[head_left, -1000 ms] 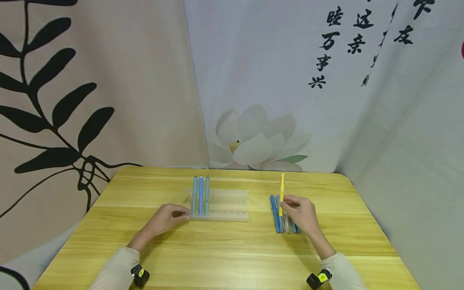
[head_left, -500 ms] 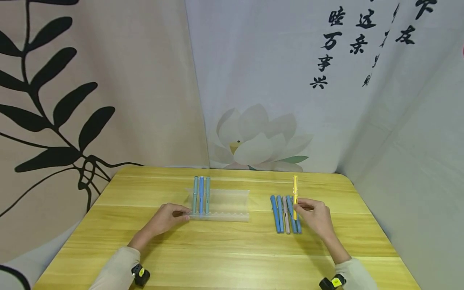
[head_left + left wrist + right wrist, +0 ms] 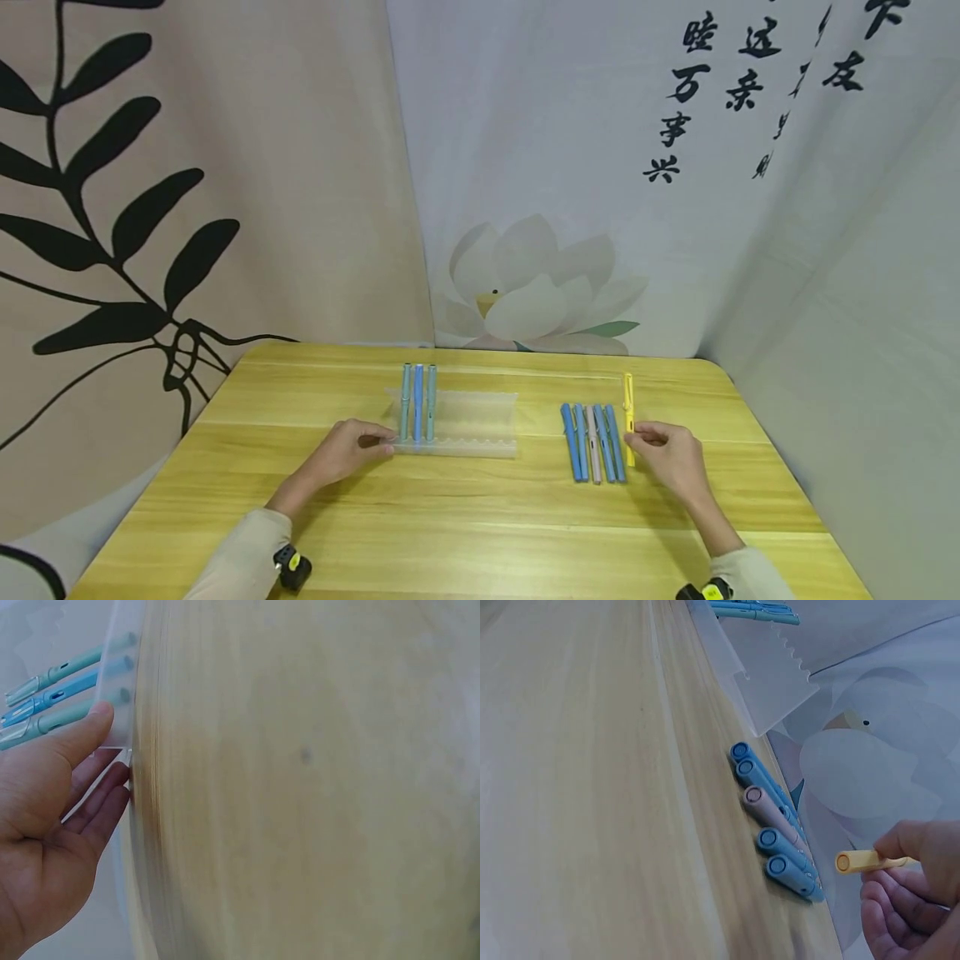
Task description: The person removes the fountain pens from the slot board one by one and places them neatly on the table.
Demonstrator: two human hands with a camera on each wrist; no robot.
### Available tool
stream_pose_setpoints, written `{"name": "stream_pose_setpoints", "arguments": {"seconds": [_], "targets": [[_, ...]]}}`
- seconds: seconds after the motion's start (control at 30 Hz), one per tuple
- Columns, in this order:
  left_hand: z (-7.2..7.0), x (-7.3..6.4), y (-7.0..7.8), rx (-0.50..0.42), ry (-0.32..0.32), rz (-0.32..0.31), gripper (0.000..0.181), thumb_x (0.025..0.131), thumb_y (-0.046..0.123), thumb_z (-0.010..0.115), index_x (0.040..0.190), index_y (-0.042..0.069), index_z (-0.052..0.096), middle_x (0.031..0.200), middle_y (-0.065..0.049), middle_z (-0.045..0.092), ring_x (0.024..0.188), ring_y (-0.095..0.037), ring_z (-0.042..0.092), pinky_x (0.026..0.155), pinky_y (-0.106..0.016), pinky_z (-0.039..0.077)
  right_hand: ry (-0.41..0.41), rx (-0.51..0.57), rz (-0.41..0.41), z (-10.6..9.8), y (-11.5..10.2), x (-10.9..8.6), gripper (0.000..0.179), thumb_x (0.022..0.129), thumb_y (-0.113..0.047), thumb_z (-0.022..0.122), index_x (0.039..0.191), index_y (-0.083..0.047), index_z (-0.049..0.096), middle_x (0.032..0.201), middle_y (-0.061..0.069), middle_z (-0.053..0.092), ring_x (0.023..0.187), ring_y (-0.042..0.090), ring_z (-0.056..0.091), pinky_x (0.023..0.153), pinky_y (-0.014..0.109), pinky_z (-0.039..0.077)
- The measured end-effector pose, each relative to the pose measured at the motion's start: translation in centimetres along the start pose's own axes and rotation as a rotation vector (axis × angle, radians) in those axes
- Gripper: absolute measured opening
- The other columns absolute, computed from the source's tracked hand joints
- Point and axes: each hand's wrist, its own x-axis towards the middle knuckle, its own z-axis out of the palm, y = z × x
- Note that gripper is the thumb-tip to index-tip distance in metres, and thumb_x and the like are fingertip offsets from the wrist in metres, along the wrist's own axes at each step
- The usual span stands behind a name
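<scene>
My right hand (image 3: 671, 454) pinches a yellow pen (image 3: 629, 408) between thumb and fingers, just right of a row of pens. In the right wrist view the yellow pen (image 3: 862, 861) points its round end at the camera, beside the row. That row holds several blue pens (image 3: 570, 442) and one pinkish-grey pen (image 3: 593, 446), side by side on the table. My left hand (image 3: 348, 454) grips the left end of a clear plastic pen rack (image 3: 476, 425), thumb on its front in the left wrist view. Two green pens (image 3: 405, 404) and one blue pen (image 3: 417, 404) stand leaning in the rack's left slots.
The wooden table (image 3: 465, 533) ends at a back edge against a hanging cloth (image 3: 540, 167) printed with a lotus and characters. Another cloth (image 3: 300, 167) with dark leaves hangs at the left.
My right hand has carried the yellow pen rightward and slightly lower, from above the row of pens to its right side. My left hand stays on the rack.
</scene>
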Motion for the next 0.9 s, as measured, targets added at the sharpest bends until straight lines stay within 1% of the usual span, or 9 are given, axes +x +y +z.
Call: {"name": "stream_pose_setpoints", "arguments": {"seconds": [0.3, 0.57, 0.7, 0.9], "targets": [[0.1, 0.0, -0.1, -0.009, -0.002, -0.002, 0.025, 0.098, 0.021, 0.071, 0.119, 0.007, 0.076, 0.118, -0.008, 0.075, 0.113, -0.031, 0.068, 0.095, -0.049, 0.056, -0.025, -0.047, 0.035, -0.2, 1.3, 0.0, 0.028, 0.091, -0.024, 0.078, 0.108, -0.001, 0.078, 0.093, 0.009, 0.078, 0.084, 0.019, 0.073, 0.067, 0.023, 0.055], [0.1, 0.1, 0.0, 0.001, 0.003, -0.010, 0.025, 0.097, 0.021, 0.072, 0.118, 0.007, 0.076, 0.116, -0.008, 0.075, 0.110, -0.028, 0.069, 0.093, -0.047, 0.057, -0.062, -0.057, 0.089, 0.0, 2.3, -0.1, 0.031, 0.090, -0.024, 0.079, 0.108, 0.001, 0.078, 0.091, 0.008, 0.078, 0.077, 0.013, 0.068, 0.064, 0.024, 0.051], [0.1, 0.1, 0.1, -0.001, 0.005, -0.010, 0.026, 0.097, 0.021, 0.072, 0.118, 0.007, 0.076, 0.117, -0.008, 0.075, 0.110, -0.028, 0.069, 0.094, -0.047, 0.057, -0.080, -0.057, 0.100, 0.1, 2.5, 0.1, 0.035, 0.090, -0.026, 0.079, 0.110, 0.003, 0.076, 0.091, 0.009, 0.078, 0.076, 0.012, 0.067, 0.062, 0.025, 0.051], [0.1, 0.1, 0.0, -0.004, 0.005, -0.005, 0.027, 0.097, 0.022, 0.072, 0.119, 0.006, 0.076, 0.117, -0.009, 0.075, 0.111, -0.030, 0.069, 0.095, -0.049, 0.056, -0.091, -0.070, 0.108, 0.4, 3.0, 0.3, 0.033, 0.089, -0.025, 0.079, 0.107, 0.004, 0.077, 0.092, 0.011, 0.078, 0.075, 0.012, 0.068, 0.060, 0.026, 0.052]]}}
